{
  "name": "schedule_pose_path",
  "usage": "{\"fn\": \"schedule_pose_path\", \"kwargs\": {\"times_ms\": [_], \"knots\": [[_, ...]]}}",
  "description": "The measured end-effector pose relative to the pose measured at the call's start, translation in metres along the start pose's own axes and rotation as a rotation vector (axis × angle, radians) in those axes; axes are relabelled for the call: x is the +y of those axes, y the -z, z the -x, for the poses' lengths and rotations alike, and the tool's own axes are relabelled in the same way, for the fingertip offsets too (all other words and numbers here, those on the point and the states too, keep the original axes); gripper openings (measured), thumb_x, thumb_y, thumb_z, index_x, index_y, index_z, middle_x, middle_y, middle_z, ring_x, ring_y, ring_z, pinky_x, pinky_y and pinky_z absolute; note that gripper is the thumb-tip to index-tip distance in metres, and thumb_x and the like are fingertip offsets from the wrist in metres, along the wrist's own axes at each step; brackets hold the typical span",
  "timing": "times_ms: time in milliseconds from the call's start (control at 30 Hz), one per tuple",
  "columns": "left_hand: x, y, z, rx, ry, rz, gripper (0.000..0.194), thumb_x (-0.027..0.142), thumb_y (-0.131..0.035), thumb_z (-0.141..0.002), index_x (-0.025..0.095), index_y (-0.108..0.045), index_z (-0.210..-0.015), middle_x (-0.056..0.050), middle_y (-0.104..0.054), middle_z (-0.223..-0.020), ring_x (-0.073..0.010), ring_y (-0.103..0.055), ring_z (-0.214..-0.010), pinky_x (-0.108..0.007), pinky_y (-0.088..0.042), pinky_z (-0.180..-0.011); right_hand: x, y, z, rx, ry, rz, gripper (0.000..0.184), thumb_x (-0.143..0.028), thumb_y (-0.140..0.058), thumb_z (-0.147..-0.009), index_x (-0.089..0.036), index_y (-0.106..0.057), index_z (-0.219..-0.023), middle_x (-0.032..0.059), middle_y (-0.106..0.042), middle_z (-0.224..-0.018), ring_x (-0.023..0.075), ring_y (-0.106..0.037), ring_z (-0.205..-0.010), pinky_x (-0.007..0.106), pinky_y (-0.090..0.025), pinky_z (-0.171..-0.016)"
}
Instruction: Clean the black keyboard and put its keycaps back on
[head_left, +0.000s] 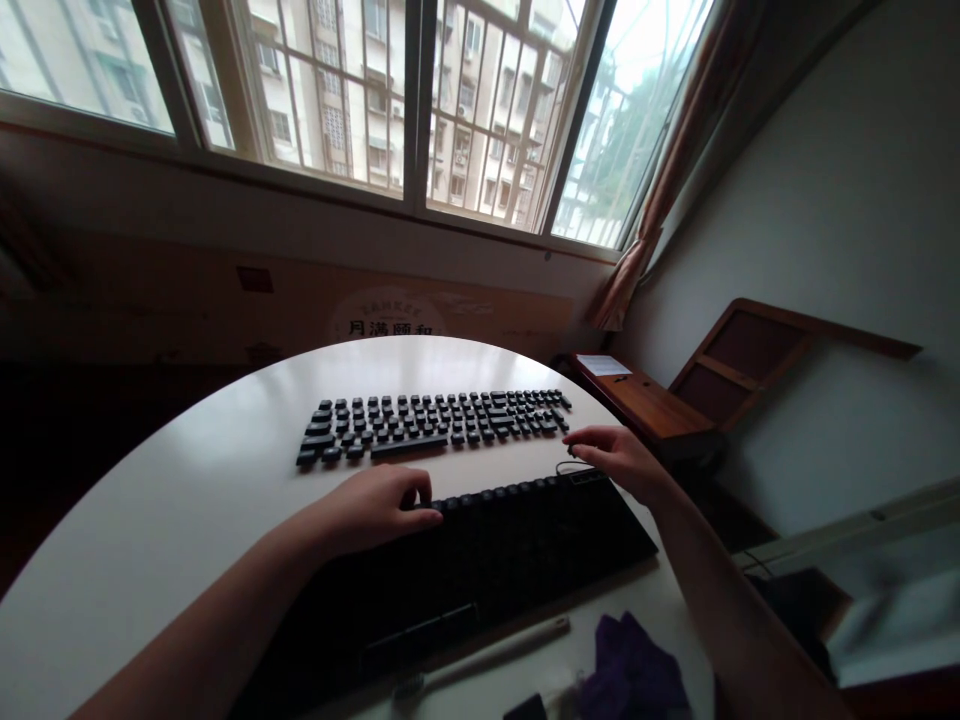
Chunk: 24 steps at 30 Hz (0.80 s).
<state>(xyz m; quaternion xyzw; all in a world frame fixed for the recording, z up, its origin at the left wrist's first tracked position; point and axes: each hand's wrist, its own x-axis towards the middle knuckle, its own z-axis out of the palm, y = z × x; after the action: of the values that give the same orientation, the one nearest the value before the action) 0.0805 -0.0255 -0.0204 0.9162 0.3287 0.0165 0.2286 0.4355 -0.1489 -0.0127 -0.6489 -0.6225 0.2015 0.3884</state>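
A black keyboard base (510, 560) lies on the white round table, with a row of keycaps (510, 492) fitted along its far edge; the rest of it looks bare. My left hand (375, 505) rests at the left part of that row, thumb and fingers closed around a black keycap (426, 506). At the keyboard's far right corner, my right hand (611, 455) pinches a small black keycap (572, 450) between thumb and fingertips. Beyond the base, loose black keycaps (409, 446) stand in several rows laid out like a keyboard.
A brush (495, 648) with a pale handle and a purple cloth (634, 670) lie near the table's (187, 480) front edge. The keyboard cable (564, 466) curls by the far right corner. A wooden chair (675, 410) holding a paper (604, 366) stands right, below the barred window.
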Motion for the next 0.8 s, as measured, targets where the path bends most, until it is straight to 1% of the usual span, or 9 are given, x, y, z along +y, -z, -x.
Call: {"fn": "schedule_pose_path", "kwargs": {"times_ms": [133, 200, 333, 500, 633, 800], "knots": [[0.001, 0.001, 0.0, -0.005, -0.001, -0.001, 0.037, 0.057, -0.058, -0.082, 0.023, -0.069, -0.09, -0.005, -0.071, -0.092, -0.0233, -0.063, -0.083, -0.029, -0.042, -0.068, 0.006, -0.007, 0.002, -0.041, 0.02, 0.097, 0.029, -0.038, -0.066, -0.084, -0.019, -0.08, -0.101, 0.0068, -0.078, -0.097, 0.0208, -0.068, -0.08, 0.031, -0.051, -0.074], [0.001, 0.002, 0.001, -0.002, 0.0, 0.002, 0.038, 0.058, -0.057, -0.082, 0.022, -0.069, -0.09, -0.005, -0.071, -0.092, -0.0231, -0.063, -0.083, -0.028, -0.042, -0.069, 0.006, -0.009, 0.0, -0.053, 0.046, 0.141, 0.027, -0.036, -0.066, -0.084, -0.02, -0.08, -0.1, 0.0065, -0.079, -0.098, 0.0216, -0.069, -0.084, 0.032, -0.051, -0.077], [0.003, 0.003, 0.002, -0.004, -0.009, 0.007, 0.038, 0.057, -0.056, -0.083, 0.022, -0.069, -0.09, -0.005, -0.07, -0.091, -0.0231, -0.063, -0.083, -0.028, -0.043, -0.069, 0.008, -0.011, 0.0, -0.118, 0.08, 0.173, 0.023, -0.032, -0.065, -0.084, -0.022, -0.081, -0.097, 0.0066, -0.079, -0.101, 0.0245, -0.071, -0.096, 0.034, -0.052, -0.086], [0.004, 0.004, 0.002, -0.008, -0.007, 0.016, 0.039, 0.059, -0.057, -0.082, 0.022, -0.069, -0.09, -0.006, -0.07, -0.091, -0.0234, -0.062, -0.083, -0.029, -0.042, -0.069, 0.011, -0.011, 0.002, -0.161, 0.121, 0.225, 0.022, -0.031, -0.066, -0.085, -0.023, -0.08, -0.099, 0.0071, -0.078, -0.102, 0.0256, -0.07, -0.098, 0.036, -0.053, -0.087], [0.004, 0.005, 0.001, -0.017, 0.0, 0.012, 0.04, 0.059, -0.057, -0.083, 0.022, -0.07, -0.091, -0.007, -0.07, -0.092, -0.0239, -0.063, -0.083, -0.03, -0.042, -0.069, 0.011, -0.012, 0.003, -0.174, 0.147, 0.272, 0.021, -0.03, -0.067, -0.086, -0.023, -0.08, -0.1, 0.0062, -0.078, -0.102, 0.0244, -0.069, -0.098, 0.036, -0.051, -0.088], [0.005, 0.005, 0.001, -0.034, 0.005, 0.006, 0.039, 0.057, -0.056, -0.082, 0.022, -0.07, -0.092, -0.006, -0.071, -0.093, -0.0242, -0.063, -0.084, -0.03, -0.043, -0.07, 0.004, -0.014, 0.005, -0.159, 0.213, 0.393, 0.017, -0.029, -0.067, -0.089, -0.024, -0.08, -0.099, 0.0051, -0.077, -0.099, 0.024, -0.067, -0.098, 0.037, -0.047, -0.092]]}}
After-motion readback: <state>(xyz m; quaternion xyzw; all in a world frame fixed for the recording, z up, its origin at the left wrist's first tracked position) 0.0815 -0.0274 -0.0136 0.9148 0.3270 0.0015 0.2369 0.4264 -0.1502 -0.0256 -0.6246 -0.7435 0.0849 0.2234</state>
